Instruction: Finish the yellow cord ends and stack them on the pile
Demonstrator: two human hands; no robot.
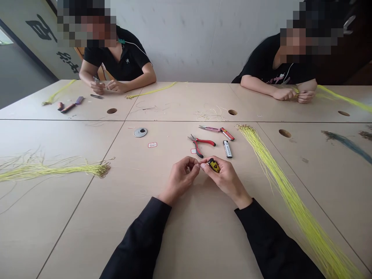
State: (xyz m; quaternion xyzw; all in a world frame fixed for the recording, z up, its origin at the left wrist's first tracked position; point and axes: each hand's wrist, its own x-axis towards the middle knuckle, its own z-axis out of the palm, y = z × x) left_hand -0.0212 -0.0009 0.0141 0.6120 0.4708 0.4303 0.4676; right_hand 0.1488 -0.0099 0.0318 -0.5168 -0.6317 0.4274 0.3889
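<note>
My right hand (225,177) is shut on a black and yellow lighter (214,166), which shows between its thumb and fingers. My left hand (180,179) is close beside it, its fingertips pinched together next to the lighter's end. Anything thin between them is too small to make out. Just beyond my hands lie red-handled pliers (201,144), a silver lighter (228,149), a red lighter (227,134) and a pink-handled tool (209,128). A long bundle of yellow cords (293,197) stretches along the table to my right.
Another yellow cord bundle (49,170) lies to my left on the pale wooden table (72,217). A grey disc (140,132) sits ahead. Two seated co-workers (116,66) (279,73) handle small items across the table, among more cords and tools.
</note>
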